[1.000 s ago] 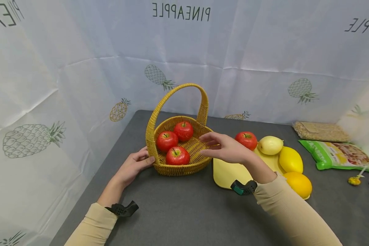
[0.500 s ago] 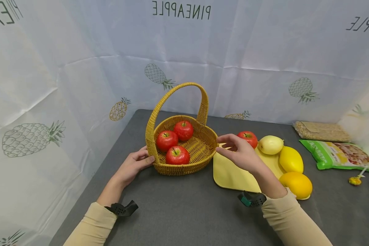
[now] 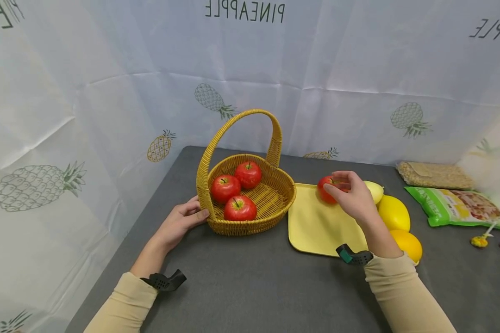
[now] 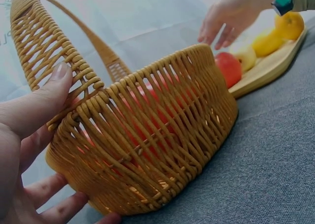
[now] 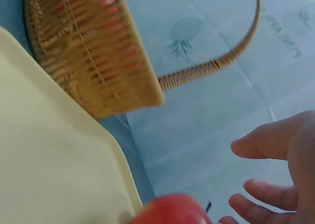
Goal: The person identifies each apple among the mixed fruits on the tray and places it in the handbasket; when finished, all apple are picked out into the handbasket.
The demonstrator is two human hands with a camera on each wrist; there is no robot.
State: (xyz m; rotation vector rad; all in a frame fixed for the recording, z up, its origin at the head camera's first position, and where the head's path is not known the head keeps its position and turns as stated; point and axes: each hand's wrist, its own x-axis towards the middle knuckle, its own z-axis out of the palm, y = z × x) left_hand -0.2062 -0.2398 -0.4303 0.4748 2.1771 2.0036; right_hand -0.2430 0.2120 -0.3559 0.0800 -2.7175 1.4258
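A yellow wicker basket (image 3: 271,225) with a tall handle stands on the grey table, three red apples (image 3: 240,208) inside. At its left side my left hand (image 3: 178,227) holds it, thumb (image 4: 58,88) on the base of the handle and fingers against the outer weave. To the right lies a pale yellow tray (image 3: 312,233), with another red apple (image 3: 325,190) near its back edge. My right hand (image 3: 354,196) is at this apple, thumb and fingers spread around it and partly hiding it. A gap shows between them and the apple (image 5: 172,211) in the right wrist view.
A pale yellow pear-like fruit (image 3: 375,190), a yellow lemon-like fruit (image 3: 395,213) and an orange (image 3: 407,245) sit along the tray's right side. Farther right are a bag of grains (image 3: 435,175), a green food packet (image 3: 462,206) and lollipops (image 3: 479,241). A pineapple-print curtain (image 3: 337,69) hangs behind.
My right hand has moved right, from over the basket's right side to the apple on the tray. My left hand stays at the basket.
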